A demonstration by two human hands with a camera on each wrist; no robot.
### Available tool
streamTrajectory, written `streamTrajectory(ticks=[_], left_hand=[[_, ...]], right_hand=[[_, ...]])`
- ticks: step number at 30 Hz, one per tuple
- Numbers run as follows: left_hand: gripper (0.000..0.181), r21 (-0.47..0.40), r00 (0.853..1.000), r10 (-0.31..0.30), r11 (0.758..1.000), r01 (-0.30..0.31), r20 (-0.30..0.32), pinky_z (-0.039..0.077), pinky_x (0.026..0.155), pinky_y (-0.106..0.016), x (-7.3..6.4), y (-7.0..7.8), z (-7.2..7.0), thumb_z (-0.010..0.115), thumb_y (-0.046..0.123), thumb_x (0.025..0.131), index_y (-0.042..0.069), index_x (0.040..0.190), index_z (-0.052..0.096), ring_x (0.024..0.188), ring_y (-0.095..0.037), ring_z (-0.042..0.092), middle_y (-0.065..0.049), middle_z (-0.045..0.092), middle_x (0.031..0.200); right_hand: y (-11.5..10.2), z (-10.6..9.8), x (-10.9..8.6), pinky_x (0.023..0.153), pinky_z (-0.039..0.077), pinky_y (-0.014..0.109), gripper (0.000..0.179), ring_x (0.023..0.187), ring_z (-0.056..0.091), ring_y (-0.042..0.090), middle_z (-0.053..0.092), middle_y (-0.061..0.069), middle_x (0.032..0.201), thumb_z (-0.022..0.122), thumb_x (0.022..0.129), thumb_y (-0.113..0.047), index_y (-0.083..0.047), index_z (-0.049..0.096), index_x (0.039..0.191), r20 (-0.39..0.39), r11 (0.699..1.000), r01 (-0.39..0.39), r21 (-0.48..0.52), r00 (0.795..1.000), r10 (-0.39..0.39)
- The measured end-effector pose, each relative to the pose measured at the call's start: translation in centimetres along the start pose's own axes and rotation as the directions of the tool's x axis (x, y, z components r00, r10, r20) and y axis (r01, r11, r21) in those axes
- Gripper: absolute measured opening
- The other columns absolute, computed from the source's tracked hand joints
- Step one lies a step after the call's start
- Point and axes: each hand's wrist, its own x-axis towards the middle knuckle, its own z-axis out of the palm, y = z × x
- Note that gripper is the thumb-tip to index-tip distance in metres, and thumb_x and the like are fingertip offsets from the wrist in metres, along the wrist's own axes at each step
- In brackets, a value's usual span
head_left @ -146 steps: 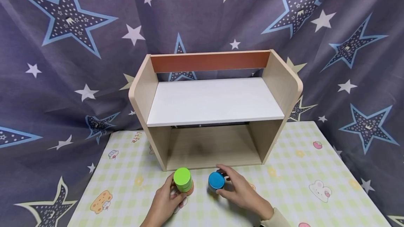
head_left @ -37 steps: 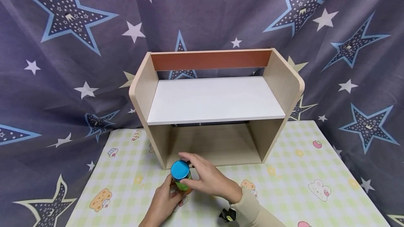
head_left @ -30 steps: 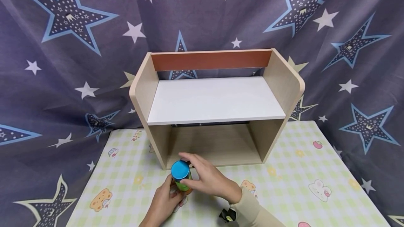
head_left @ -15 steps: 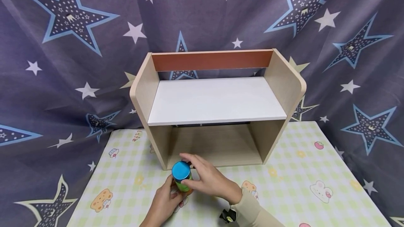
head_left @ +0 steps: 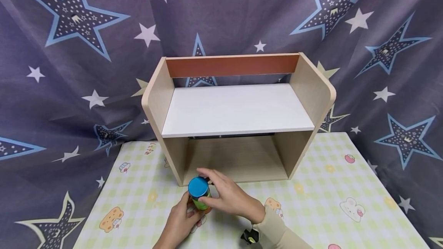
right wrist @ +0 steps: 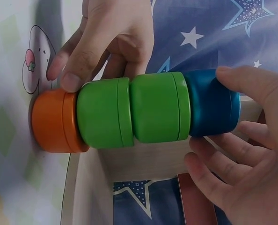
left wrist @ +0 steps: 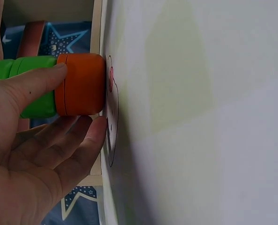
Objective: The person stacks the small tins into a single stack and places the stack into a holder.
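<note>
Cloth [head_left: 104, 83] printed with stars is hung at the left, behind and at the right. Toward the left of the worktop [head_left: 138, 199], which is covered in a pale checked pattern, a cheese picture [head_left: 111, 219] is printed. Farther along, an orange jar [right wrist: 59, 122] is held in the grip of the left hand [head_left: 178, 220], with the thumb laid by its upper rim and the fingers on the opposite side. The orange jar is stood on the worktop as the base of an upright stack; above it a lower green jar [right wrist: 104, 112] and an upper green jar [right wrist: 155, 108] are set slightly out of line, and a blue jar [head_left: 198, 186] is placed on top. The blue jar is pinched between thumb and fingers in the grip of the right hand [head_left: 233, 199]. Just behind, a wooden shelf unit [head_left: 313, 80] is fitted with a white board [head_left: 237, 110] and a brown strip [head_left: 232, 66]. Beside the pale sleeve [head_left: 277, 229], a dark object [head_left: 250, 236] is only partly seen and cannot be identified with confidence. At the far right, a mouse picture [head_left: 351, 209] is printed.
</note>
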Motion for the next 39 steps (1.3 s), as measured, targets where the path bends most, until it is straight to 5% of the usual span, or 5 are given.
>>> streamTrajectory(ticks=[11,21,39], left_hand=[[0.068,0.009,1.0,0.005,1.0,-0.005,-0.009,0.059,0.08,-0.038,0.2,0.0,0.0,0.081,0.04,0.086,0.013,0.139,0.049,0.11,-0.027,0.065,-0.012,0.065,0.125],[0.077,-0.002,1.0,-0.019,1.0,0.019,-0.008,0.059,0.08,-0.04,0.3,0.1,0.0,0.082,0.042,0.084,0.01,0.144,0.046,0.112,-0.029,0.064,-0.014,0.064,0.126],[0.076,0.008,0.999,-0.039,0.999,0.04,-0.027,0.057,0.083,-0.042,0.0,0.1,0.2,0.08,0.054,0.08,0.015,0.138,0.05,0.109,-0.024,0.065,-0.007,0.068,0.119]], right_hand=[[0.1,-0.2,-0.1,0.099,0.05,0.033,0.078,0.12,0.057,0.013,0.051,0.004,0.144,0.076,0.093,-0.027,-0.016,0.031,0.156,-0.001,1.0,0.016,-0.016,1.0,-0.016],[0.4,-0.7,-0.8,0.1,0.049,0.035,0.079,0.12,0.057,0.017,0.053,-0.003,0.139,0.077,0.092,-0.025,-0.026,0.03,0.156,-0.003,0.996,-0.072,0.052,0.997,0.072],[2.9,0.5,-3.1,0.092,0.054,0.042,0.072,0.118,0.059,0.025,0.058,0.005,0.134,0.078,0.089,-0.011,-0.014,0.039,0.15,-0.093,0.995,-0.067,0.07,0.993,0.073]])
